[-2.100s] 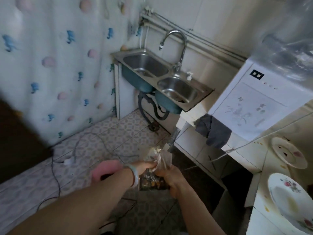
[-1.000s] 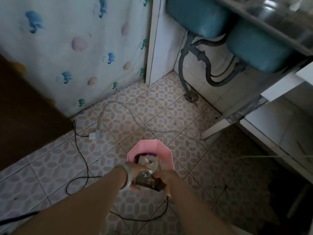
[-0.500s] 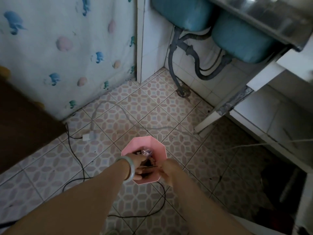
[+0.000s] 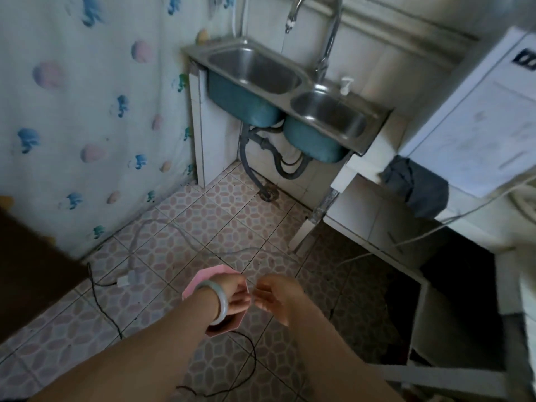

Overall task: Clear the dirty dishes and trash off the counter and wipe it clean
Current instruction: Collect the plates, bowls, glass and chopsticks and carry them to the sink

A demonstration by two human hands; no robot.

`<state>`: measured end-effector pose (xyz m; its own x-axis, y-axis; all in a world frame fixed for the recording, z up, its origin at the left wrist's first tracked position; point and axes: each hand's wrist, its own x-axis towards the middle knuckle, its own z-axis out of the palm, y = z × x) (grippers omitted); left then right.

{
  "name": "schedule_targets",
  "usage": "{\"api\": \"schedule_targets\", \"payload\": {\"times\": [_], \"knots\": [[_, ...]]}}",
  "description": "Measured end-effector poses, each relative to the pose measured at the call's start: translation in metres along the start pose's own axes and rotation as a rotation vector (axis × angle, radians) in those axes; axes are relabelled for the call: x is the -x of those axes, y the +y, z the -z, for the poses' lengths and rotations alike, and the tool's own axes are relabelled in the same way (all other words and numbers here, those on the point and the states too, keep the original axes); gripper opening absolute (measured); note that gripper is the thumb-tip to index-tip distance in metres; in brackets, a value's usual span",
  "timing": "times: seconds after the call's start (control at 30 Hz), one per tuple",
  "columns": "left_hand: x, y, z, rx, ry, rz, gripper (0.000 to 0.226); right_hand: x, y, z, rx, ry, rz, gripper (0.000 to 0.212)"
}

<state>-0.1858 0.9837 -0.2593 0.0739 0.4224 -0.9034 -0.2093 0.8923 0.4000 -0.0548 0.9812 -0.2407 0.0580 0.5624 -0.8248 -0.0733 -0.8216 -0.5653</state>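
A pink octagonal trash bin (image 4: 202,278) stands on the tiled floor below me. My left hand (image 4: 235,293), a pale bangle on its wrist, hovers over the bin's opening and hides the inside. My right hand (image 4: 279,297) hangs just to the right of the bin, its fingertips close to those of the left. The fingers of both hands are loosely bent and I see no bag or wrapper in them. The counter's dishes are out of view.
A steel double sink (image 4: 261,71) with a tap stands at the far wall. A grey cloth (image 4: 417,188) hangs over the white counter edge beside a white appliance (image 4: 478,126). Black and white cables (image 4: 104,303) trail across the floor around the bin.
The bag of trash that both hands held over the bin is gone from them. Both hands have lifted from the bin's mouth, and my view has risen to take in the sink.
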Motion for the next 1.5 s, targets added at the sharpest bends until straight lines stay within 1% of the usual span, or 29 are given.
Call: {"api": "schedule_targets", "payload": {"times": [0.27,0.3,0.4,0.47,0.5,0.6,0.67,0.77,1.0,1.1,1.3,1.5], "knots": [[0.106,0.016,-0.057,0.085,-0.114,-0.114,0.019,0.121,-0.027,0.034,-0.269,0.030,0.211,0.007],[0.120,0.018,-0.065,0.094,-0.136,-0.127,0.021,0.135,-0.028,0.041,-0.316,0.032,0.237,0.012],[0.156,0.022,-0.096,0.089,-0.223,-0.146,0.021,0.173,-0.031,0.068,-0.436,0.068,0.336,0.013],[0.173,0.023,-0.116,0.078,-0.289,-0.161,0.023,0.191,-0.033,0.085,-0.503,0.073,0.403,0.021],[0.181,0.023,-0.128,0.062,-0.319,-0.169,0.024,0.200,-0.034,0.096,-0.524,0.080,0.435,0.023],[0.196,0.019,-0.159,0.030,-0.394,-0.187,0.016,0.228,-0.041,0.124,-0.563,0.075,0.514,0.005],[0.205,0.016,-0.184,0.021,-0.449,-0.196,0.013,0.245,-0.045,0.147,-0.580,0.103,0.556,0.010],[0.219,0.011,-0.220,-0.020,-0.520,-0.214,0.012,0.269,-0.048,0.181,-0.607,0.145,0.615,0.011],[0.240,-0.002,-0.295,-0.095,-0.640,-0.217,0.010,0.294,-0.040,0.255,-0.632,0.248,0.676,0.018],[0.242,-0.008,-0.320,-0.109,-0.683,-0.228,0.010,0.293,-0.033,0.285,-0.627,0.299,0.665,0.020],[0.239,-0.030,-0.377,-0.171,-0.676,-0.219,0.009,0.296,-0.012,0.345,-0.713,0.328,0.634,0.016],[0.234,-0.054,-0.417,-0.245,-0.678,-0.151,0.009,0.298,0.014,0.395,-0.777,0.431,0.602,0.016]]}}
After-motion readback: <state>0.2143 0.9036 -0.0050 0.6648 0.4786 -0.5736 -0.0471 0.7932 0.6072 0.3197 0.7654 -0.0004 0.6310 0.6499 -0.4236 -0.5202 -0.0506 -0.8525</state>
